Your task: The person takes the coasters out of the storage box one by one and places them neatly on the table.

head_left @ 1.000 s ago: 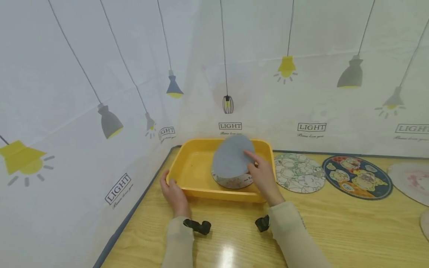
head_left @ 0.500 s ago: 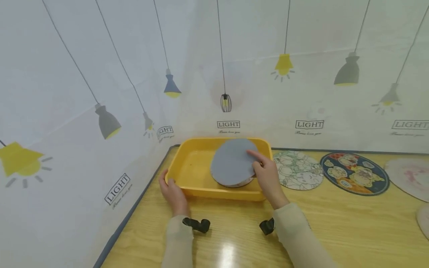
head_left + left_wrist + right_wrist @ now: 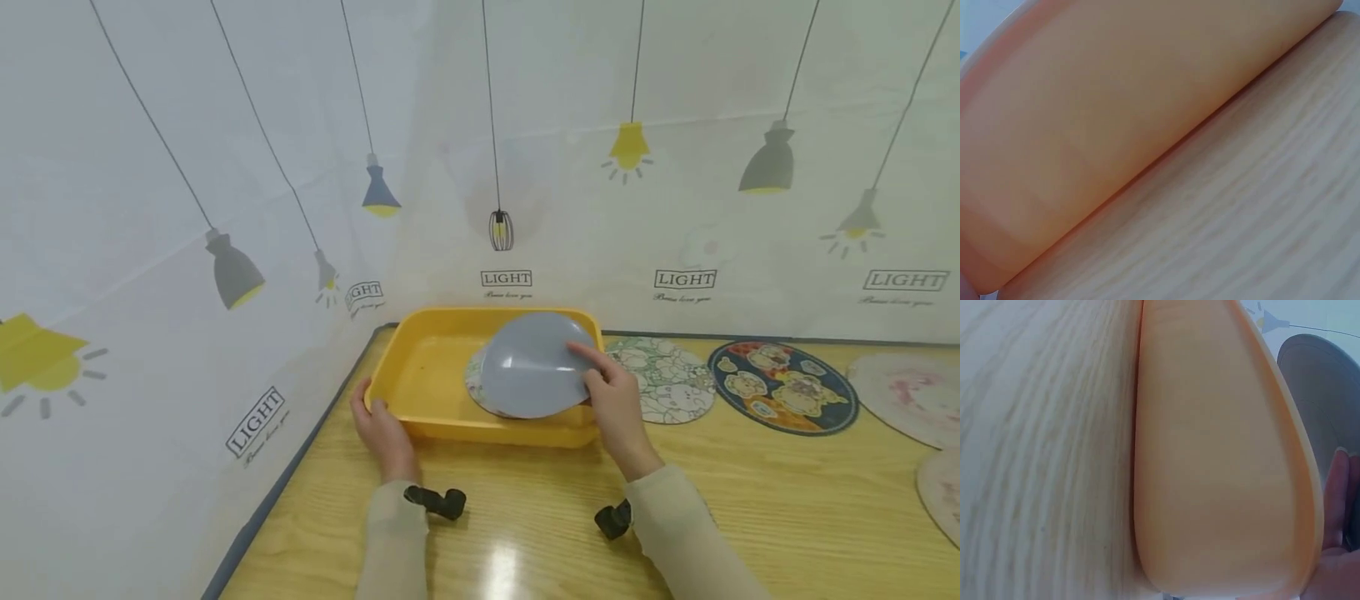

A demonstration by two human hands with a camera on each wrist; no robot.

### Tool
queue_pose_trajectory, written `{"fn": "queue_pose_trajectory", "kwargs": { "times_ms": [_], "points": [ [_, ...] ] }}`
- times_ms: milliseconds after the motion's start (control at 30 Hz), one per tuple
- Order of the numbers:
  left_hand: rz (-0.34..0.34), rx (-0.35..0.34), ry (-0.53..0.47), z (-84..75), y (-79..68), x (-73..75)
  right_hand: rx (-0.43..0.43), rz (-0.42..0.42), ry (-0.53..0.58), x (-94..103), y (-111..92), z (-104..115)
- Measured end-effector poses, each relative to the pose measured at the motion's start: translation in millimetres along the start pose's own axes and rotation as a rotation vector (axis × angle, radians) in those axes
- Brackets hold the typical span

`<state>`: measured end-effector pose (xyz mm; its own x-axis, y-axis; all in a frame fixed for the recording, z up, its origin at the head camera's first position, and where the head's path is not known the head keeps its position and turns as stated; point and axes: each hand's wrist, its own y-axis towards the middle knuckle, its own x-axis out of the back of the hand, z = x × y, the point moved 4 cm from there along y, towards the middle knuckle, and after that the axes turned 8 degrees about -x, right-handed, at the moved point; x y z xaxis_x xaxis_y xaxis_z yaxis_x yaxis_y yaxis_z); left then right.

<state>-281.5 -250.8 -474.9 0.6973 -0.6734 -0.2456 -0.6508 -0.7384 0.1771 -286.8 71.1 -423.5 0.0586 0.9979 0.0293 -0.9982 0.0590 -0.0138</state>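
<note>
A yellow plastic tray (image 3: 487, 431) stands in the corner by the wall in the head view. The left hand (image 3: 384, 433) grips its near left corner, thumb over the rim. With the right hand (image 3: 618, 408) the person holds a round mat, its plain grey back (image 3: 528, 375) facing up, at its right edge; the index finger lies on the grey side. The grey mat is tilted over the tray's right half. Beneath it, a patterned round mat (image 3: 473, 385) shows at the left, the rest covered. The right wrist view shows the tray's outer wall (image 3: 1222, 450) and the grey mat (image 3: 1316, 381) beyond.
Right of the tray lie a green-and-white patterned round mat (image 3: 671, 383), a dark blue cartoon mat (image 3: 802, 400) and pale pink mats (image 3: 911, 387) on the wooden table (image 3: 525, 517). A lamp-printed white sheet (image 3: 570, 208) hangs behind and at the left.
The right hand has drawn the grey-backed mat rightward and tilted it, baring the left side of the patterned mat below. The left hand keeps its grip on the tray.
</note>
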Motion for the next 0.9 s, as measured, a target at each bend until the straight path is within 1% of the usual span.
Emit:
{"fn": "queue_pose_trajectory", "kwargs": {
  "times_ms": [133, 367, 567, 667, 767, 900],
  "points": [
    [0.005, 0.008, -0.008, 1.2, -1.0, -0.7, -0.014, -0.002, 0.019, 3.4, -3, -1],
    [0.002, 0.011, 0.01, 3.0, -0.2, -0.4, -0.039, -0.011, 0.008, 12.6, -10, -4],
    [0.012, 0.007, 0.0, 0.9, -0.6, 0.4, -0.07, 0.033, 0.069, 20.8, -15, -8],
    [0.018, 0.015, 0.0, 0.8, -0.9, 1.3, -0.082, 0.041, 0.097, 25.0, -15, -12],
    [0.024, 0.022, 0.003, 1.2, -1.1, 2.0, -0.076, 0.04, 0.105, 29.9, -16, -13],
    [0.022, 0.018, 0.005, 0.8, -0.4, 2.3, -0.051, 0.033, 0.081, 38.0, -17, -14]
  ]
}}
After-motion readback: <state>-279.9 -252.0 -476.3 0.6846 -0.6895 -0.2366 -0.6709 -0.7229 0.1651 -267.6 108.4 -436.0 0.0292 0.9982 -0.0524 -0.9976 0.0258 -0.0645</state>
